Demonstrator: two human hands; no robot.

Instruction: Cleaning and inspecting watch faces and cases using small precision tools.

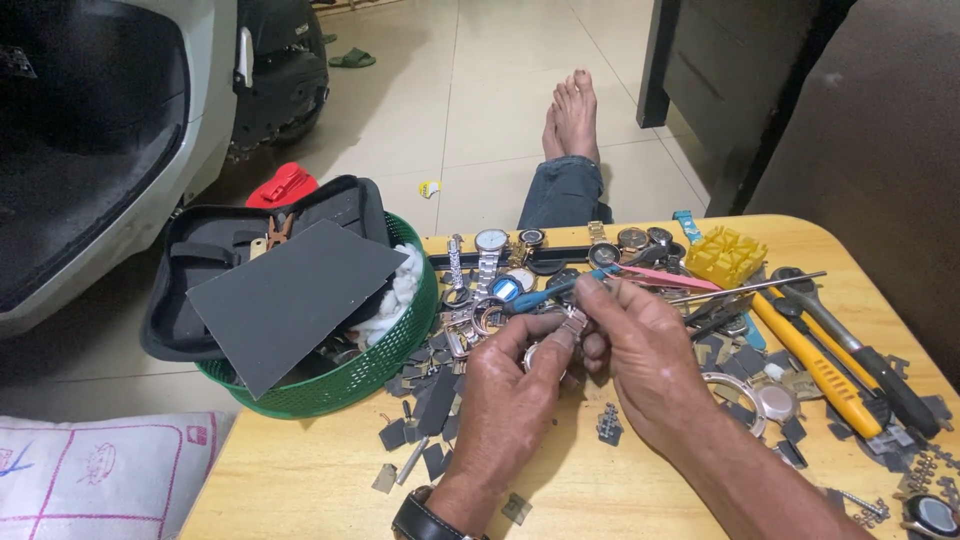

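Near the table's (300,480) front edge, mid-table, the left hand (510,400) grips a wristwatch (552,345) — the right hand (645,350) pinches its metal band. Beyond lie a blue screwdriver (545,292) and more watches (490,250); a green basket (400,345) overhangs the left edge.

Silver wristwatch (556,345), seemingly face-down, held above table.

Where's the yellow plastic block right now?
In the head view the yellow block sits on the far right part of the wooden table, beyond the right hand, beside a row of watches.
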